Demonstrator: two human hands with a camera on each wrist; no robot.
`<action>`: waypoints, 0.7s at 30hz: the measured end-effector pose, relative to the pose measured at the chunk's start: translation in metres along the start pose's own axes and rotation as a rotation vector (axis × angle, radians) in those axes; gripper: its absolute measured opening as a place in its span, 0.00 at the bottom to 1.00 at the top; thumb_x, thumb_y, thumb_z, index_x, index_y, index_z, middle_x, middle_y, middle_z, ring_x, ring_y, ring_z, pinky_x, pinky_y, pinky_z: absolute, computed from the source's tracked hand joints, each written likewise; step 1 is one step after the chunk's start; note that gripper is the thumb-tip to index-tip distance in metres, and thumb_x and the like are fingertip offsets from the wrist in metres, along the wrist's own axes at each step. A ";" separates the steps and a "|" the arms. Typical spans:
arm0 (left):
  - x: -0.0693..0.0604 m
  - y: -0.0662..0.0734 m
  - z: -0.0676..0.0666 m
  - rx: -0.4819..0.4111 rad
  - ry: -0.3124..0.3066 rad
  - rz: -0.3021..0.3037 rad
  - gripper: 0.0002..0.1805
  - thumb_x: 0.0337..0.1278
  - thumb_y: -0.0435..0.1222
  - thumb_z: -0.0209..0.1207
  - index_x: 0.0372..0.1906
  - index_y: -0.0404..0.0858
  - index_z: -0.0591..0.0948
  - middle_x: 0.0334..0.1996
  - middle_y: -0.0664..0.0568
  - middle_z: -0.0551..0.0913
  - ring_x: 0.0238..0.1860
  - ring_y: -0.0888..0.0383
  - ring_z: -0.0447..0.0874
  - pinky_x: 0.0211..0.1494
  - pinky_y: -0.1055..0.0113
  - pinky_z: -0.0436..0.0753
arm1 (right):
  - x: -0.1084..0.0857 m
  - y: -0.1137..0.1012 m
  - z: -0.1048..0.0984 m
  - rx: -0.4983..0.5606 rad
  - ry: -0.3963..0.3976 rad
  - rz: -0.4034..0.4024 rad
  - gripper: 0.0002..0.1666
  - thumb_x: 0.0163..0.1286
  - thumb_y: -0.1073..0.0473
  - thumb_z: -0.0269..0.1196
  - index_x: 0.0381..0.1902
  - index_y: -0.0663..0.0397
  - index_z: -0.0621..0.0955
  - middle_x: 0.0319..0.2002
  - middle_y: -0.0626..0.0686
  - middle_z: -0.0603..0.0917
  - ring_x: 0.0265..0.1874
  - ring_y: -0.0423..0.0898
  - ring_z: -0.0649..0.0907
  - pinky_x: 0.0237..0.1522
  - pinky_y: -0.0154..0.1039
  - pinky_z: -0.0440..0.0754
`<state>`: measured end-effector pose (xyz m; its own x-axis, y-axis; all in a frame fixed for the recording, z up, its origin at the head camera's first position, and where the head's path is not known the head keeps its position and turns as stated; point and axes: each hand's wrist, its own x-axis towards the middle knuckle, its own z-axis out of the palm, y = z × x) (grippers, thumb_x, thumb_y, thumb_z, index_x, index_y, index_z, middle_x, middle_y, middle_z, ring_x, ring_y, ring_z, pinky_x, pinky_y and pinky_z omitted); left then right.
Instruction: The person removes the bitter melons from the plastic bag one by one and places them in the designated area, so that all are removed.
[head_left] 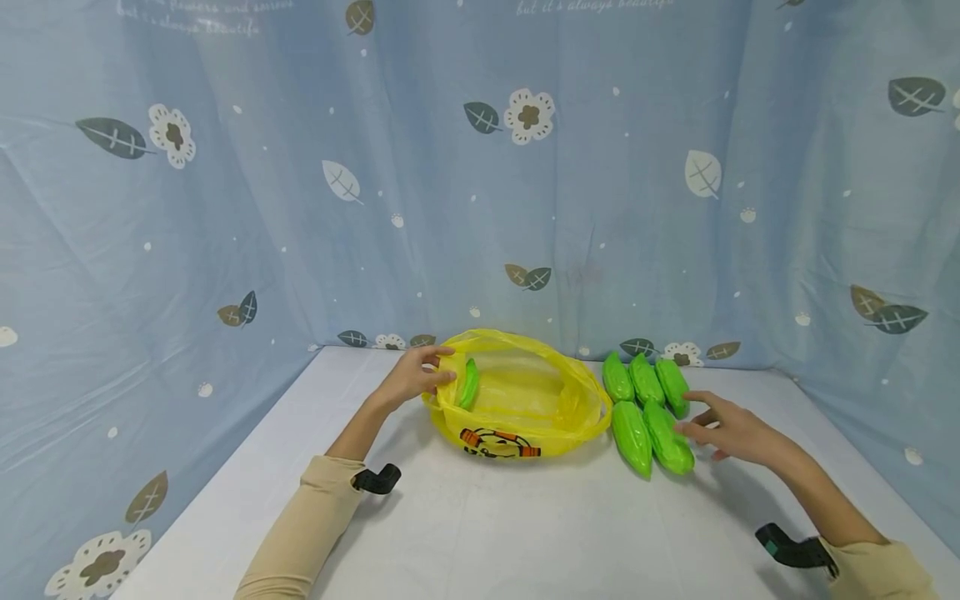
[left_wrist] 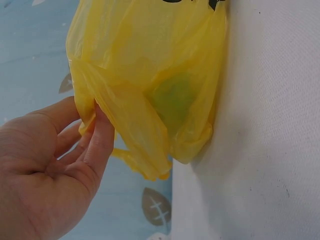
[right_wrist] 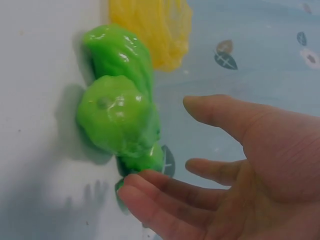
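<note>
A yellow plastic bag (head_left: 510,446) stands on the table with its mouth spread wide and a dark and orange print on its front. My left hand (head_left: 411,377) pinches the bag's left rim between thumb and fingers; the left wrist view shows the same hand (left_wrist: 55,165) on the thin film. Inside the bag, by that side, lies one green bitter melon (head_left: 469,385). Several glossy, bumpy green bitter melons (head_left: 632,437) lie in two rows right of the bag. Beside them hovers my right hand (head_left: 731,427), fingers spread and holding nothing; the right wrist view shows a gap to the nearest melon (right_wrist: 117,115).
The white table (head_left: 525,533) meets a blue curtain (head_left: 465,208) with leaf and flower prints, which hangs behind and on both sides. A black wrist mount (head_left: 378,479) sits on the left forearm, another mount (head_left: 795,550) on the right.
</note>
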<state>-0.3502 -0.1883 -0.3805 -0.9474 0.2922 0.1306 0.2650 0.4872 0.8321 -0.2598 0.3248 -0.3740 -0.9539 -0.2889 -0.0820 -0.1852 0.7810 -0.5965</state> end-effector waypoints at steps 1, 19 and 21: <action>0.000 0.000 0.000 0.003 -0.001 0.002 0.28 0.61 0.40 0.65 0.66 0.41 0.74 0.48 0.41 0.75 0.40 0.55 0.85 0.37 0.61 0.88 | 0.001 0.000 0.000 -0.006 0.005 -0.003 0.47 0.72 0.44 0.59 0.73 0.70 0.54 0.54 0.77 0.77 0.44 0.58 0.85 0.32 0.43 0.87; 0.000 0.001 0.000 0.000 0.006 -0.031 0.28 0.60 0.40 0.66 0.65 0.43 0.75 0.48 0.42 0.75 0.39 0.55 0.84 0.40 0.58 0.88 | 0.010 -0.029 -0.016 -0.033 0.061 -0.044 0.43 0.72 0.44 0.60 0.72 0.67 0.61 0.55 0.74 0.78 0.49 0.61 0.84 0.35 0.44 0.88; -0.001 0.002 0.000 0.005 0.003 -0.028 0.28 0.60 0.40 0.66 0.65 0.43 0.75 0.48 0.42 0.75 0.39 0.55 0.85 0.39 0.59 0.88 | 0.011 -0.031 -0.017 -0.030 0.060 -0.052 0.43 0.72 0.44 0.60 0.72 0.67 0.61 0.55 0.74 0.78 0.49 0.61 0.84 0.35 0.44 0.88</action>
<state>-0.3491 -0.1877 -0.3791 -0.9550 0.2757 0.1091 0.2392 0.4990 0.8329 -0.2687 0.3070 -0.3426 -0.9550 -0.2966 -0.0024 -0.2414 0.7820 -0.5746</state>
